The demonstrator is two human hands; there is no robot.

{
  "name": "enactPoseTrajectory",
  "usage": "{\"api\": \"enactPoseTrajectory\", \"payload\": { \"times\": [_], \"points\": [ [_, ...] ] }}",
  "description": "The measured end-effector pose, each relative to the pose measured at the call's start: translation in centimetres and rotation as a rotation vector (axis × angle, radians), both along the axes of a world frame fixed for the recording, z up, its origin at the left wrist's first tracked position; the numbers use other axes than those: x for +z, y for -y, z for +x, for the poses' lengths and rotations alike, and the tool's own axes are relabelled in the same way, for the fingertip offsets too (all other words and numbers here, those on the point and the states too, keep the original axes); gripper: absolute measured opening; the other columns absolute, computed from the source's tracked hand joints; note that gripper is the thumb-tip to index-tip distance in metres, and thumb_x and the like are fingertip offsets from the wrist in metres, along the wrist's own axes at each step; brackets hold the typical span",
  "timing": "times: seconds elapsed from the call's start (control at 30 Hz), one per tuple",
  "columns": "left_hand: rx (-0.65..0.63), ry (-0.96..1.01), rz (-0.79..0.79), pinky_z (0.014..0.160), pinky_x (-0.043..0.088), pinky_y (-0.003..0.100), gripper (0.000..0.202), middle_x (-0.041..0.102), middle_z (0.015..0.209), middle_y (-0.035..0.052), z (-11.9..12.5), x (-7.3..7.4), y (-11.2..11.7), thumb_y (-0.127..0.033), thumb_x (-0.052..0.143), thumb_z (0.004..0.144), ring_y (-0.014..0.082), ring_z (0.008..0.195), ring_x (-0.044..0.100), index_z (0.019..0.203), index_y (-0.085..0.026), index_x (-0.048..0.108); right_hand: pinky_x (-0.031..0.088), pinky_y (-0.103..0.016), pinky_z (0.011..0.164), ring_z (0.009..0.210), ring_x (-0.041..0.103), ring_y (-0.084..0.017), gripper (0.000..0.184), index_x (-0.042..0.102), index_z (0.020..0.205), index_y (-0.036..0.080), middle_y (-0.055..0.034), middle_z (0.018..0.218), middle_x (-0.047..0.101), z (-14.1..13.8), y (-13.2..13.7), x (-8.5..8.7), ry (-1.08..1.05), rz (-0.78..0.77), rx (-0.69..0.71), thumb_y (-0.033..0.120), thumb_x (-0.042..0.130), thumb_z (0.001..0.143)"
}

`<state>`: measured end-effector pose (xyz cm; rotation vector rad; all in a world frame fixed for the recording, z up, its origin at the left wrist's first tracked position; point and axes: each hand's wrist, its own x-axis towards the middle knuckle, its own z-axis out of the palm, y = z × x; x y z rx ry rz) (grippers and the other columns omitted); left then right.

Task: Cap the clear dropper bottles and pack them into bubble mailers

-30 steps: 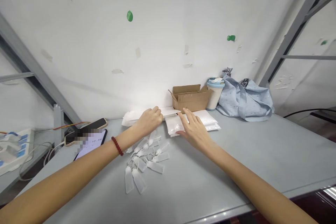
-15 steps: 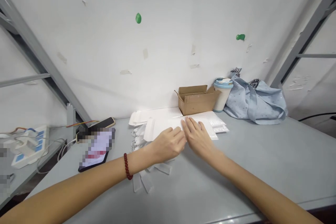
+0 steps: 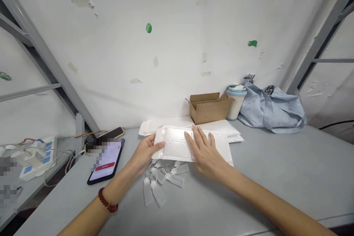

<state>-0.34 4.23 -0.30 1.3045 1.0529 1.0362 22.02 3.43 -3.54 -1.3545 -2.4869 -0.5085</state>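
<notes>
A white bubble mailer [image 3: 177, 142] lies flat in front of me, slightly raised at its left end. My left hand [image 3: 145, 151] pinches that left end, thumb on top and fingers underneath. My right hand [image 3: 206, 147] rests on the mailer's upper face with its fingers spread out. Behind it, more white mailers [image 3: 221, 129] lie on the table. Several translucent white plastic tags [image 3: 158, 191] with loops are strewn just below the mailer's left half, some partly hidden beneath it.
An open cardboard box [image 3: 211, 112] stands by the wall beside a lidded cup [image 3: 236, 105] and a light blue cloth bag [image 3: 272, 112]. On the left are a phone [image 3: 107, 166], a second phone [image 3: 118, 132] and a power strip [image 3: 38, 160] with cables. A grey table [image 3: 276, 169] carries these things.
My left hand has moved left, from beside my right hand to the mailer's left end. The mailer now shows its bubbly face and sits nearer to me. More tags are visible.
</notes>
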Motion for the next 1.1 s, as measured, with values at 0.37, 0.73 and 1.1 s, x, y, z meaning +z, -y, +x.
{"api": "enactPoseTrajectory", "payload": {
  "times": [0.37, 0.73, 1.1],
  "points": [
    [-0.113, -0.017, -0.128, 0.06, 0.047, 0.024, 0.021, 0.07, 0.077, 0.0037, 1.6, -0.8, 3.7, -0.029, 0.071, 0.07, 0.0165, 0.068, 0.063, 0.083, -0.013, 0.067, 0.024, -0.061, 0.099, 0.127, 0.027, -0.039, 0.094, 0.019, 0.142, 0.013, -0.0233, 0.138, 0.029, -0.3, 2.9, 1.8, -0.081, -0.139, 0.299, 0.028, 0.07, 0.065],
    [-0.088, -0.07, -0.099, 0.056, 0.041, 0.021, 0.009, 0.065, 0.066, -0.0003, 1.9, -0.7, 3.7, -0.021, 0.065, 0.068, 0.0125, 0.06, 0.056, 0.072, -0.013, 0.066, 0.025, -0.056, 0.097, 0.125, 0.022, -0.037, 0.089, 0.019, 0.141, 0.014, -0.0219, 0.139, 0.021, -0.3, 2.5, 1.2, -0.157, -0.112, 0.341, 0.025, 0.065, 0.065],
    [0.042, -0.293, 0.035, 0.045, 0.029, 0.019, 0.016, 0.047, 0.051, -0.0052, 1.8, -1.6, 3.2, -0.024, 0.06, 0.069, 0.0088, 0.048, 0.041, 0.056, -0.014, 0.057, 0.031, -0.054, 0.092, 0.118, 0.032, -0.035, 0.067, 0.036, 0.131, 0.015, -0.0205, 0.132, 0.032, -0.9, 2.7, 0.8, -0.168, -0.04, 0.398, 0.014, 0.058, 0.067]
  ]
}}
